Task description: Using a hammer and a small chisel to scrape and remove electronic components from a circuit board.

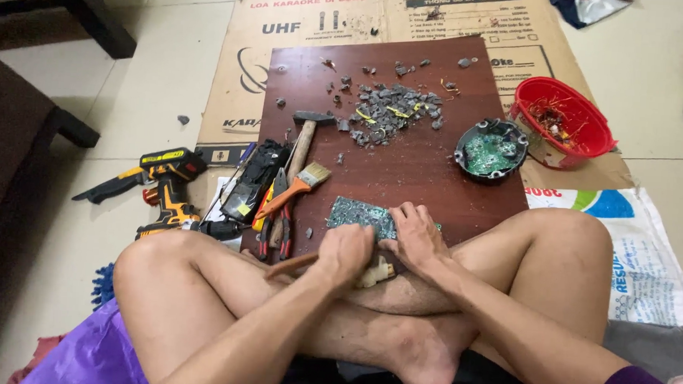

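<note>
A green circuit board [358,214] lies at the near edge of a dark brown wooden board [405,152]. My right hand [417,237] presses down on the circuit board's right end. My left hand [345,251] is closed around a wooden-handled tool [290,265], whose handle sticks out to the left; its tip is hidden under my hands. A small pale object [376,273] shows just below my hands. I sit cross-legged, with my knees on both sides of the board.
A pile of grey component scraps [391,113] lies mid-board, near a hammer [304,140], brush [299,185] and pliers [278,212]. A black round housing with a green board [491,151] and a red bowl [563,121] sit right. A yellow-black drill [165,184] lies left, on the floor.
</note>
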